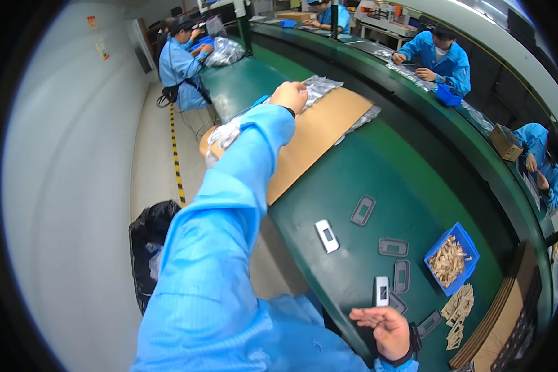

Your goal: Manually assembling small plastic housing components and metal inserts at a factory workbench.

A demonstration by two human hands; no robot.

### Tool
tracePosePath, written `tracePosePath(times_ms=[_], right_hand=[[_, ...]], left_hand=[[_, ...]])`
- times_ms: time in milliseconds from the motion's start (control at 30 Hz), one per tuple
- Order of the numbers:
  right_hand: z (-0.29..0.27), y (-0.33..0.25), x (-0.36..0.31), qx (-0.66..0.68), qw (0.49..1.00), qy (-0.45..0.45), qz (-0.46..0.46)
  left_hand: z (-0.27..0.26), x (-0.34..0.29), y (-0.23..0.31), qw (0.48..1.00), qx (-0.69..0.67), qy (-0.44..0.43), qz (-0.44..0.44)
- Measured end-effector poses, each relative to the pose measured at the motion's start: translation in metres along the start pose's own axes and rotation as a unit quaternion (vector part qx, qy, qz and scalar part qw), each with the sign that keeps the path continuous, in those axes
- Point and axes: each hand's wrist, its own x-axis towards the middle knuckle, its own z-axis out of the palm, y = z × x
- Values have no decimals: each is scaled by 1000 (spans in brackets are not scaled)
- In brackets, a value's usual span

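My left arm stretches far forward over a brown cardboard sheet [319, 139]. At its far edge my left hand [289, 97] has its fingers curled beside a clear plastic bag [320, 88]; what they hold, if anything, is hidden. Low on the right, my right hand [383, 330] is open, palm partly up, its fingers stretched out and holding nothing. Just beyond it lies a white device [381, 291] with a dark window. Another white device [327, 236] rests farther left. Around them are several grey frames, among them one [363, 211] farther off and one [393, 247] nearer the bin.
A blue bin [472, 263] of tan pieces stands on the green table [378, 170], with loose tan pieces [459, 307] beside it. Cardboard strips [496, 310] line the right edge. A black-bagged waste bin [144, 248] stands left. Co-workers in blue sit along the far benches.
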Motion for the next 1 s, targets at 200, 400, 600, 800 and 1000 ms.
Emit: tracePosePath(times_ms=[200, 400, 600, 800, 1000], right_hand=[[-4, -14, -7, -14, 999, 22, -31], [-10, -13, -4, 32, 999, -3, -35], [-8, -11, -1, 51, 997, 19, -46], [-8, -7, -5, 54, 998, 21, -14], [-2, -7, -5, 87, 996, 28, -15]], left_hand=[[68, 31, 21, 960, 259, -95, -42], [90, 47, 15, 938, 331, -94, -30], [107, 70, -19, 941, 288, -148, 98], [108, 48, -12, 969, 200, -89, 118], [68, -8, 27, 943, 114, -147, 275]])
